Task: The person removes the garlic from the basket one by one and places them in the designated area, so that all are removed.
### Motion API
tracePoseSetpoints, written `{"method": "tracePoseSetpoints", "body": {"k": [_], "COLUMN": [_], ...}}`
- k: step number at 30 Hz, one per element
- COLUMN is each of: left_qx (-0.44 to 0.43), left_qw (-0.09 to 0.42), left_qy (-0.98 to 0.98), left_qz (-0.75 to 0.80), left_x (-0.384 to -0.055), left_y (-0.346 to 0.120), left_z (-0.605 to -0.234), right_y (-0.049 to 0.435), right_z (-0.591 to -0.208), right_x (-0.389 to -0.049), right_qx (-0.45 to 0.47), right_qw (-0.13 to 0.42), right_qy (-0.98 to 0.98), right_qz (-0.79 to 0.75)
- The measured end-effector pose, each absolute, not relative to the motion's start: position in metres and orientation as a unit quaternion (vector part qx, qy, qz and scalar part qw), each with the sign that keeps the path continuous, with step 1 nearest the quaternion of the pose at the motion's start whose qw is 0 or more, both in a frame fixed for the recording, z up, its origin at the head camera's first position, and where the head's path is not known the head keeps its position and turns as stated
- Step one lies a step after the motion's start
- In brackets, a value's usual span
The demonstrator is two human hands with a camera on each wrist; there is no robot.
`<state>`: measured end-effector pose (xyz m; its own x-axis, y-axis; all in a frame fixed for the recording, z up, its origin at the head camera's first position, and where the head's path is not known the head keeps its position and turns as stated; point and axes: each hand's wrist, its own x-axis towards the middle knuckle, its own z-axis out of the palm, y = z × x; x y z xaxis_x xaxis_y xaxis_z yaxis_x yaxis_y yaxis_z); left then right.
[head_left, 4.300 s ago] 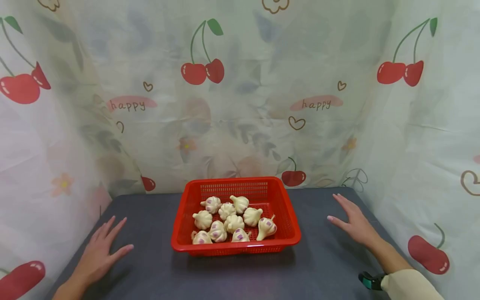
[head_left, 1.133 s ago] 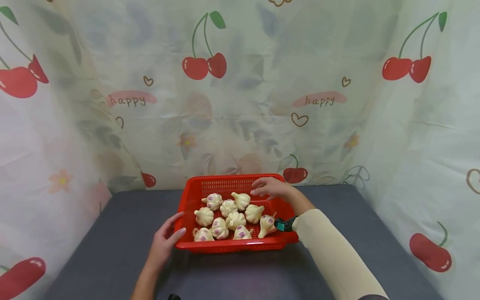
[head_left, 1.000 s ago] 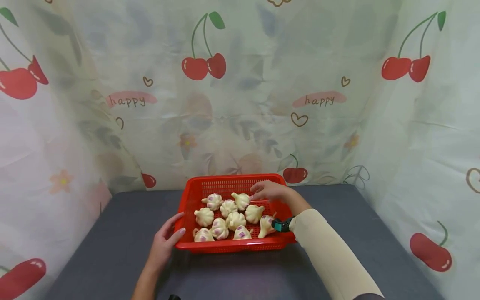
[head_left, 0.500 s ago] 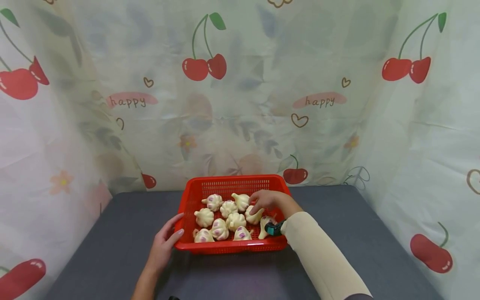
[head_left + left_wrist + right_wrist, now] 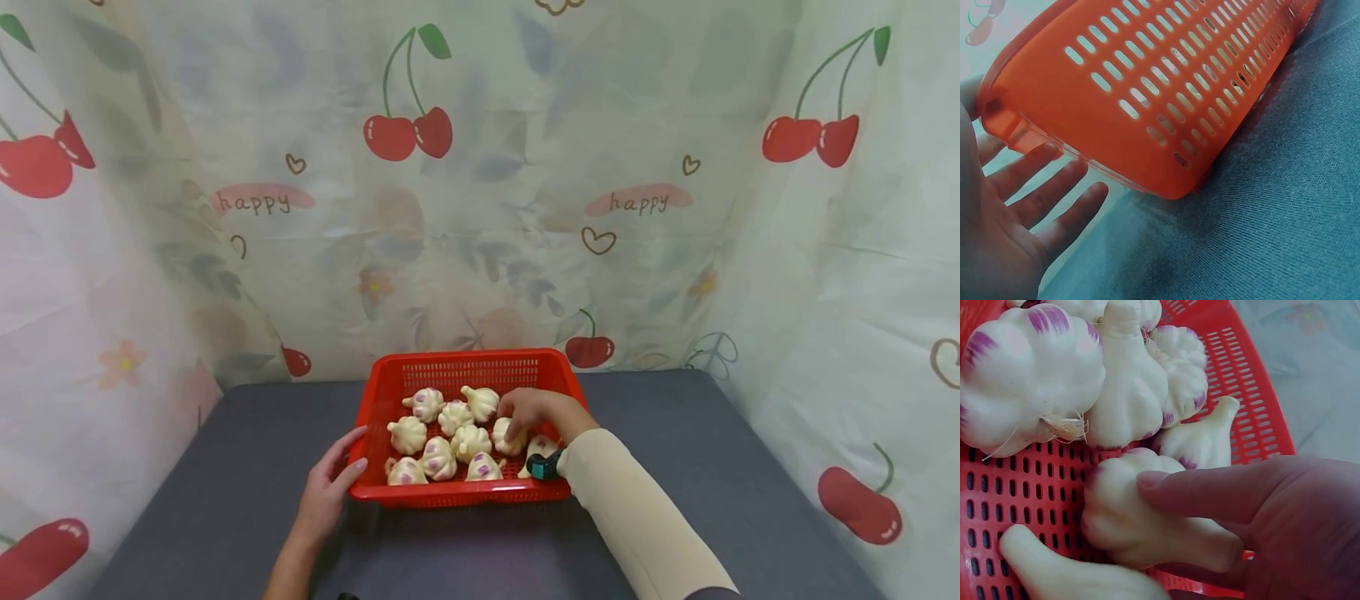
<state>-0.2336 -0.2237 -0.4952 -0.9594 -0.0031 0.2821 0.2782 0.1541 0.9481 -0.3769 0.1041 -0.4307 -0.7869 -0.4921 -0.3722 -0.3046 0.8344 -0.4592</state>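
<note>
A red plastic basket (image 5: 465, 493) holds several white, purple-streaked garlic bulbs (image 5: 408, 435). At its left end my left hand (image 5: 324, 479) grips the rim, the thumb on top near the front corner and the other fingers loosely spread along the outside of the wall (image 5: 1079, 112). My right hand (image 5: 534, 410) reaches in at the right and holds one garlic bulb (image 5: 1129, 512), thumb across its near side, other fingers partly hidden behind it. Another garlic bulb (image 5: 1079, 575) lies under my right wrist, partly covered by the wristband (image 5: 543, 465).
The basket stands on a dark grey tabletop (image 5: 225, 500), near its back edge. Pale curtains (image 5: 480, 250) printed with cherries surround the table at the back and both sides. More bulbs crowd the basket's left and middle.
My right hand has come down from the basket's rear right onto a garlic bulb, its fingers now closed around it. The bulb by the wrist has shifted slightly right. My left hand stays put over the last second.
</note>
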Motion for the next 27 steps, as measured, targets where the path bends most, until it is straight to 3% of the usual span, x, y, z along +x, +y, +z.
{"method": "tracePoseSetpoints", "body": {"k": [27], "left_qx": [-0.089], "left_qw": [0.129], "left_qy": [-0.756], "left_qz": [-0.636], "left_x": [-0.234], "left_y": [-0.222], "left_z": [-0.498], "right_y": [0.133], "right_z": [-0.391], "right_x": [-0.348], "right_qx": [-0.244], "right_qw": [0.136], "right_qy": [0.938], "right_qz": [-0.207]}}
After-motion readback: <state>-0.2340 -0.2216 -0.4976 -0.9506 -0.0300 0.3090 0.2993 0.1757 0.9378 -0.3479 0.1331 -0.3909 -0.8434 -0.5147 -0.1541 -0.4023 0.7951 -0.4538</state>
